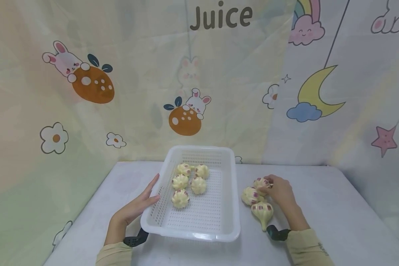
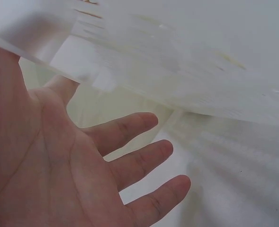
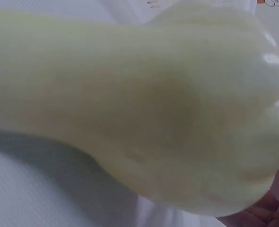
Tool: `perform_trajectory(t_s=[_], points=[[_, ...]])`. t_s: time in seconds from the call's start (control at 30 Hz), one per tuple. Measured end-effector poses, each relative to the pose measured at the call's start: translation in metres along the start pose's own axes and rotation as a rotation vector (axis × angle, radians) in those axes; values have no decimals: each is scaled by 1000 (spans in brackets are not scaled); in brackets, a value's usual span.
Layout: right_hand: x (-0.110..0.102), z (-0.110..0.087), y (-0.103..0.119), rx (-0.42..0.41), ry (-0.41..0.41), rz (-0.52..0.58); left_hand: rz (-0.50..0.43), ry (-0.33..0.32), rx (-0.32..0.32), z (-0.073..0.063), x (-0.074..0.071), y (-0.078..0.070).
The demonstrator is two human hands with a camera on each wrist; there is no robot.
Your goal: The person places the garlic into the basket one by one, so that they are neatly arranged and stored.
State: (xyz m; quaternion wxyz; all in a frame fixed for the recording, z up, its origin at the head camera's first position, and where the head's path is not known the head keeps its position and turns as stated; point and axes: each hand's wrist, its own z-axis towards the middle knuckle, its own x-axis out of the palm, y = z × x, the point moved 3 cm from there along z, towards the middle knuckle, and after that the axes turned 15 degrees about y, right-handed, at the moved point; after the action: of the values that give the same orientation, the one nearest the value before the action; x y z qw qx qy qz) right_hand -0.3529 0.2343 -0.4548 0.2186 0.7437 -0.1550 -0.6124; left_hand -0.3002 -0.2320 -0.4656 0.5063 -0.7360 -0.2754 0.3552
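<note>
the right grip [image 1: 280, 190] pinches the top bulb [image 1: 261, 182] between thumb and fingers, right of center in the head view; whether it is clear of the tabletop [image 1: 322, 210] cannot be told. the stem appears to point right, toward the palm, so its long axis seems to lie across the frame. touching or just beside it at lower left sits the middle bulb [image 1: 250, 196]; below both lies the low bulb [image 1: 262, 210], stem aimed at the frame's bottom edge. in the right wrist view, one bulb [image 3: 177, 104] fills most of the frame, stem to the left. the basket [image 1: 216, 203] stands at center, left of the right grip, its bare floor on the nearer side and five bulbs [image 1: 198, 185] grouped in its left half. the left grip [image 1: 136, 209], fingers straight and spread, touches the basket's left side, well apart from the loose bulbs.
</note>
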Motion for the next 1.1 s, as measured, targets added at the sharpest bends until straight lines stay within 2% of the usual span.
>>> perform_trajectory(t_s=[0.1, 0.3, 0.57, 0.87, 1.1], points=[[-2, -2, -1, -10, -9, 10, 6, 3, 4, 0, 1, -1], [-7, -4, -5, -58, -78, 18, 18, 12, 10, 4, 2, -4], [-14, -5, -7, -52, -120, 48, 20, 12, 5, 6, -1, -2], [-29, -13, 7, -89, -245, 63, 18, 3, -6, 4, -1, -3], [-36, -21, 25, -69, -192, 163, 10, -3, 0, 0, -1, -4]])
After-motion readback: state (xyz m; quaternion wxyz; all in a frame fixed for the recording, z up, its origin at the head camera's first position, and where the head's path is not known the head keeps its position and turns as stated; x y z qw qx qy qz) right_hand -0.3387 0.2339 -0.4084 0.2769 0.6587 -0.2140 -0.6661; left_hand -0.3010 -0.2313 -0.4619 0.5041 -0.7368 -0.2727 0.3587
